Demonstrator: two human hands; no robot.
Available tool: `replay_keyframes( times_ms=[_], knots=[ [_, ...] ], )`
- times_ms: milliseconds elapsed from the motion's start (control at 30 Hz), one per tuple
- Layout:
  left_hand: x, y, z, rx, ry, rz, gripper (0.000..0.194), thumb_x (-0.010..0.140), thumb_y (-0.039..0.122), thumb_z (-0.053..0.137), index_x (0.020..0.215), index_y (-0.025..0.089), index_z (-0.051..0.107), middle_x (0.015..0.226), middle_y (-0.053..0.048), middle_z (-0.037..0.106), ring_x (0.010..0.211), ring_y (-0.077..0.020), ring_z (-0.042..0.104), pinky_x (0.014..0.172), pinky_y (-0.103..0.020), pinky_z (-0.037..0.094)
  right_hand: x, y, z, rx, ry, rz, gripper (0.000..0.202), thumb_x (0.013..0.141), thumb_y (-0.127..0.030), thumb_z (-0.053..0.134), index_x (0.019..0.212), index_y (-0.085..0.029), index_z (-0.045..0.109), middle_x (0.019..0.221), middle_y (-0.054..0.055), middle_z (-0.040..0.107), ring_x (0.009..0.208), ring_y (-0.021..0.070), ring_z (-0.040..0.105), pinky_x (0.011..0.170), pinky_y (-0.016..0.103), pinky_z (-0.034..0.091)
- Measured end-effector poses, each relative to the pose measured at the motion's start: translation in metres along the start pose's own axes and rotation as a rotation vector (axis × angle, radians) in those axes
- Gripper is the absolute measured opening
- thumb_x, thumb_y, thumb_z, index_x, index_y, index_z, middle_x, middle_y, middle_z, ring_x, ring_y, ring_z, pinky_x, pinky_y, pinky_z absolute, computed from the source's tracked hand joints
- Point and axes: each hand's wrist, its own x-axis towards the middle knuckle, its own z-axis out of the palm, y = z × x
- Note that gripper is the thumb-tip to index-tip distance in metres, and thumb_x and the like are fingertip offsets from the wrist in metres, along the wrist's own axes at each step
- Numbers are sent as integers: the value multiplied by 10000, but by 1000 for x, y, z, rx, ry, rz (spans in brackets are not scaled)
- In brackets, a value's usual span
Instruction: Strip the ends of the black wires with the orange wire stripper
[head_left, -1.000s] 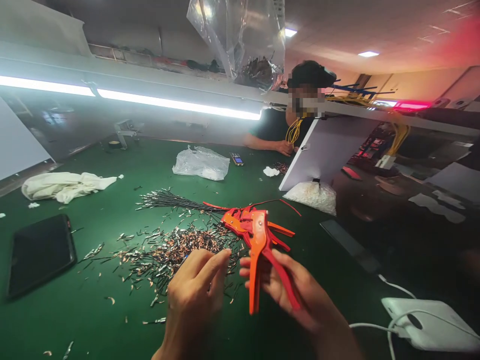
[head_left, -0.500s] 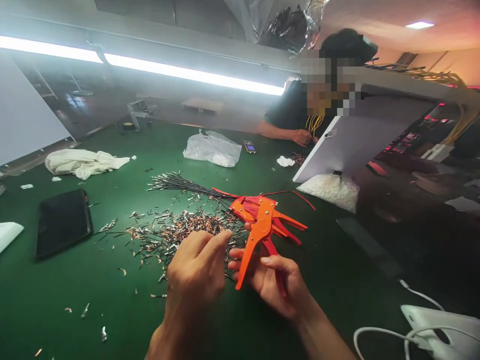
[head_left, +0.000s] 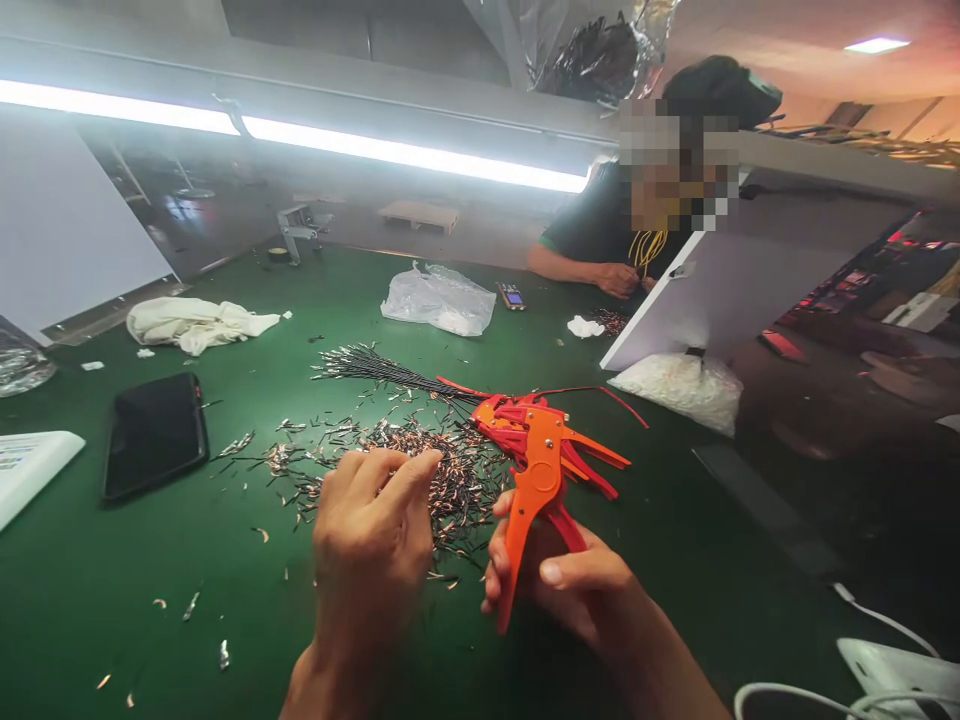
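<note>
My right hand (head_left: 570, 575) is wrapped round the handles of an orange and red wire stripper (head_left: 541, 470), its jaws pointing up and left. To the left, my left hand (head_left: 379, 520) hovers over the near side of a pile of wire scraps (head_left: 457, 480), fingers bent together; what they hold, if anything, is hidden. Behind the pile lies a bundle of black wires (head_left: 382, 368) with bare, silvery ends at the left. A second red and orange tool (head_left: 592, 465) lies behind the stripper, and a thin red strip (head_left: 626, 402) curves to its right.
A black phone (head_left: 156, 438) and white cloth (head_left: 195, 322) lie left on the green table (head_left: 247, 620). Beyond are a plastic bag (head_left: 439, 298) and a small device (head_left: 512, 296). A person (head_left: 581, 225) holds yellow wires behind a white panel (head_left: 750, 270). White cable (head_left: 795, 692) lies near right.
The view has shifted slightly left. My right hand has drawn the stripper nearer, with its fingers closer round the handles. My left hand stays beside the pile.
</note>
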Motion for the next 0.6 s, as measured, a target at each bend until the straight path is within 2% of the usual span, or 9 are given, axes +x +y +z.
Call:
replay_keyframes(
  times_ms=[100,333,433,600],
  knots=[
    [1,2,1,-9,-1,1,168,857,56,637,977,161,689,772,-38,629,729,-158,513,674,-321,431,0,4,3,-22,-15,-6,515,697,-105,626,1203,-188,567,945,68,662,909,266,654,899,569,454],
    [-2,9,2,-146,-26,-30,182,881,40,603,1028,134,653,767,-19,654,687,-113,544,649,-249,448,3,17,2,-35,-62,2,564,652,-121,592,1215,-148,560,957,102,675,828,250,651,755,422,481],
    [-3,10,1,-134,-23,-3,169,874,55,619,1014,142,654,763,-10,647,677,-104,546,635,-229,441,4,16,3,-59,-35,8,550,661,-129,590,1209,-142,558,970,117,688,858,262,657,795,430,458],
    [1,10,-1,-71,-16,-16,153,859,73,636,975,168,663,743,-5,631,692,-126,544,630,-244,421,5,17,8,-29,7,-29,486,730,-144,607,1211,-188,547,931,74,680,845,249,655,803,446,475]
  ],
)
